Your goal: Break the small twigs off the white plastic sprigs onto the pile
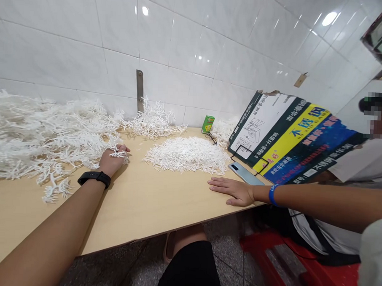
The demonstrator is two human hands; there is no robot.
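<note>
My left hand (113, 160), with a black band on its wrist, rests on the table at the edge of a large heap of white, branching plastic-looking pieces (52, 132). Its fingers are curled round a few white strands (120, 154); the palm side is hidden. My right hand (233, 191) lies flat on the tabletop, palm down, fingers stretched out and holding nothing. A low pile of short white pieces (190, 155) lies between the hands, farther back. Close behind the right hand is a light blue phone (245, 174).
A small green box (208, 124) and more white pieces (155, 119) stand by the tiled wall. A printed cardboard panel (282, 138) leans at the right, beside another person (351, 167). A metal bracket (139, 90) is fixed to the wall. Below right is a red stool (299, 266).
</note>
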